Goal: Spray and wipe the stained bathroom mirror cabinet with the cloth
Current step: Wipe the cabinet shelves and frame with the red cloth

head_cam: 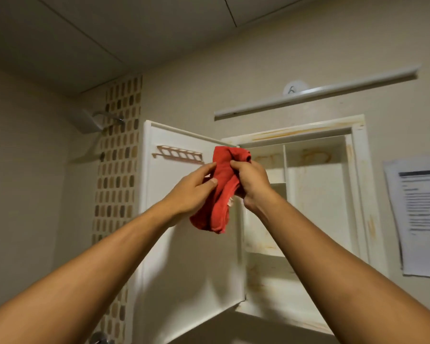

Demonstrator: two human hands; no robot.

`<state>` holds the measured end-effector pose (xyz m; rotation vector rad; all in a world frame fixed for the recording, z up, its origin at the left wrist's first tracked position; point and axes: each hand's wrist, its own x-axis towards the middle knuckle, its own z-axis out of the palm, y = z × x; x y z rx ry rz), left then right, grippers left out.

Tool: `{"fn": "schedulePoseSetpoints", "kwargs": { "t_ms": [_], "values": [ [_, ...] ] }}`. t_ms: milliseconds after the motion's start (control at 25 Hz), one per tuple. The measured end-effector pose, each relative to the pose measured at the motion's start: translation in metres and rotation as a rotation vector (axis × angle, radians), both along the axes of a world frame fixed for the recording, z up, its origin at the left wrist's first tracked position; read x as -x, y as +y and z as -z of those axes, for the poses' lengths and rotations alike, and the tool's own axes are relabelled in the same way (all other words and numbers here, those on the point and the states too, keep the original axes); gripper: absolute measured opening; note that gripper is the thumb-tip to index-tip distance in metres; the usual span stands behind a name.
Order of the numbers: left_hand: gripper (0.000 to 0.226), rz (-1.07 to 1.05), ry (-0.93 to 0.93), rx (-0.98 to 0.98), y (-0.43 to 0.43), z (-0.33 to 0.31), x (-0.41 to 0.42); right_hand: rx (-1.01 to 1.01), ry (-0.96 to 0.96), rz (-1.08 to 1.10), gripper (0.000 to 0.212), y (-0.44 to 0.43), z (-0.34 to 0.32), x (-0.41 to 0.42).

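Both hands were raised together before the open mirror cabinet [315, 194], arms outstretched. The left hand [194, 188] pinched the bunched red cloth [221, 194] between thumb and fingers; the right hand [252, 182] was clenched around its upper folds, near the cabinet door's [184, 244] top corner.

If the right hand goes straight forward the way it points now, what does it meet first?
Probably the open cabinet. The right hand holds the red cloth with the left hand and points up and forward at the stained upper compartments. Depth is unclear, so the middle divider may come first.
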<state>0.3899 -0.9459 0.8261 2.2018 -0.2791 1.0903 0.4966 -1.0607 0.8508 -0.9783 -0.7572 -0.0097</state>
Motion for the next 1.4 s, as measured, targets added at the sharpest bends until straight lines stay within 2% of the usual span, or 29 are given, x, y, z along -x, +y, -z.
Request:
{"fn": "schedulePoseSetpoints", "kwargs": {
  "t_ms": [120,200,280,360,440,520,600,640,680,720,800,840,920,1000,1080,1160,1320,1400],
  "values": [
    [0.042,0.030,-0.091,0.062,-0.024,-0.013,-0.042,-0.097,-0.021,-0.060,0.017,-0.023,-0.008,-0.026],
    [0.048,0.064,-0.131,0.087,-0.039,-0.022,-0.068,-0.125,-0.075,-0.098,0.016,-0.036,-0.007,-0.041],
    [0.056,0.081,-0.153,0.050,-0.050,-0.029,-0.093,-0.083,-0.151,-0.013,0.021,-0.048,-0.005,-0.061],
    [0.059,0.085,-0.123,-0.049,-0.053,-0.033,-0.113,0.015,-0.264,0.279,0.024,-0.063,-0.008,-0.082],
    [0.050,0.045,-0.132,-0.161,-0.047,-0.044,-0.123,0.018,-0.339,0.606,0.024,-0.081,-0.017,-0.098],
    [0.039,-0.085,-0.222,-0.292,-0.033,-0.068,-0.129,-0.159,-0.421,0.868,0.025,-0.095,-0.029,-0.106],
    [0.040,-0.242,-0.278,-0.442,-0.018,-0.098,-0.134,-0.283,-0.696,1.180,0.033,-0.095,-0.040,-0.112],
    [0.045,-0.329,-0.263,-0.509,-0.012,-0.112,-0.137,-0.216,-0.887,1.277,0.035,-0.085,-0.042,-0.115],
    [0.050,-0.414,-0.231,-0.577,-0.004,-0.127,-0.140,-0.041,-1.046,1.334,0.035,-0.067,-0.041,-0.120],
    [0.055,-0.497,-0.188,-0.642,-0.003,-0.137,-0.143,0.254,-1.142,1.389,0.036,-0.051,-0.036,-0.125],
    [0.058,-0.597,-0.056,-0.732,-0.003,-0.150,-0.150,0.860,-1.140,1.540,0.036,-0.020,-0.023,-0.143],
    [0.058,-0.606,0.020,-0.756,0.000,-0.156,-0.153,0.996,-1.076,1.598,0.033,-0.006,-0.021,-0.154],
    [0.055,-0.614,0.137,-0.783,0.002,-0.163,-0.162,0.971,-0.910,1.614,0.024,0.010,-0.032,-0.168],
    [0.045,-0.605,0.152,-0.797,0.004,-0.169,-0.165,0.870,-0.720,1.564,0.017,0.025,-0.048,-0.178],
    [0.037,-0.598,0.137,-0.799,0.004,-0.173,-0.168,0.794,-0.647,1.459,0.021,0.039,-0.055,-0.184],
    [0.038,-0.606,0.134,-0.811,0.004,-0.173,-0.170,0.918,-0.721,1.324,0.031,0.043,-0.054,-0.184],
    [0.051,-0.560,0.140,-0.761,0.009,-0.175,-0.164,1.316,-0.892,1.091,0.047,0.011,-0.061,-0.178],
    [0.056,-0.562,0.139,-0.744,0.009,-0.171,-0.161,1.378,-0.905,1.192,0.035,0.003,-0.057,-0.177]
  ]
}}
